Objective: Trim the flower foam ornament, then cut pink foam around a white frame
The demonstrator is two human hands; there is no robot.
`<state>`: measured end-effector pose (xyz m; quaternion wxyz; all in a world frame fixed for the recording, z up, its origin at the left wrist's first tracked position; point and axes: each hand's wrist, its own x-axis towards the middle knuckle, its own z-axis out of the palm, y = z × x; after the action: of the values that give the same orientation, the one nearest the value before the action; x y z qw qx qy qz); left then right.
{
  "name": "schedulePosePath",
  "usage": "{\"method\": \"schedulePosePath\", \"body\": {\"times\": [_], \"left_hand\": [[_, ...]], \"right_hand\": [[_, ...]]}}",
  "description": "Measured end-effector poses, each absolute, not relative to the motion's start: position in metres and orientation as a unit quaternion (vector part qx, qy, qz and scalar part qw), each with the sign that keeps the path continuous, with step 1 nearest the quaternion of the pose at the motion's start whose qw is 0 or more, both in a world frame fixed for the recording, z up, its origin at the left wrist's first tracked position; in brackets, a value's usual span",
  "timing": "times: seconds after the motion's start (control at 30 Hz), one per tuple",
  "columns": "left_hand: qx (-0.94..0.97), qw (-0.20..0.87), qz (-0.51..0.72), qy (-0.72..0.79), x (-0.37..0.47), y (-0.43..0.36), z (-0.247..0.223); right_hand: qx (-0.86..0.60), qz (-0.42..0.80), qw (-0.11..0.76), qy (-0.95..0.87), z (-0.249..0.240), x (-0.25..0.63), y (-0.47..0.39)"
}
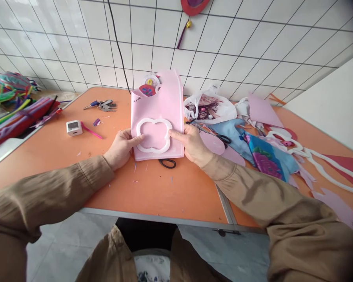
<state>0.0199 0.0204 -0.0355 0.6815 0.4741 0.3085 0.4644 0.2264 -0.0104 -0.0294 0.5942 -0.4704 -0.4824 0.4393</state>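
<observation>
A pink sheet (159, 105), with a curved piece cut from its top left, is held up over the table between both hands. Against its lower part lies a white scalloped frame (139, 127) with a four-lobed outline. My left hand (122, 148) grips the left edge, its thumb pressing on the frame. From the other side my right hand (192, 145) pinches the right edge, thumb also on the frame. Below the sheet shows a black scissors handle (167, 163); the rest of the scissors is hidden. Behind the sheet's top peeks a red round piece with a flower pattern (147, 90).
Keys (106, 105), a small white device (73, 128) and a pink stick (91, 130) lie on the orange table (153, 196) at left. Colourful pipe cleaners (23, 113) sit far left. Fabric scraps (264, 156), a plastic bag (223, 107) and white frames (329, 168) crowd the right.
</observation>
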Motion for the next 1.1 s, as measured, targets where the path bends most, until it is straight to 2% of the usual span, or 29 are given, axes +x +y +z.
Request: {"method": "schedulePosePath", "body": {"times": [0.47,0.77,0.97,1.1], "left_hand": [[0.472,0.67,0.477,0.316,0.014,0.03,-0.032],[0.495,0.665,0.461,0.316,0.015,0.025,-0.03],[0.518,0.664,0.437,0.315,0.016,0.023,-0.028],[0.52,0.652,0.44,0.332,0.016,0.023,-0.029]], "right_hand": [[-0.489,0.431,0.597,-0.468,-0.035,0.231,-0.008],[-0.495,0.316,0.592,-0.552,-0.033,0.238,-0.003],[-0.528,0.182,0.515,-0.65,-0.031,0.244,-0.002],[-0.557,0.163,0.469,-0.666,-0.027,0.253,0.006]]}}
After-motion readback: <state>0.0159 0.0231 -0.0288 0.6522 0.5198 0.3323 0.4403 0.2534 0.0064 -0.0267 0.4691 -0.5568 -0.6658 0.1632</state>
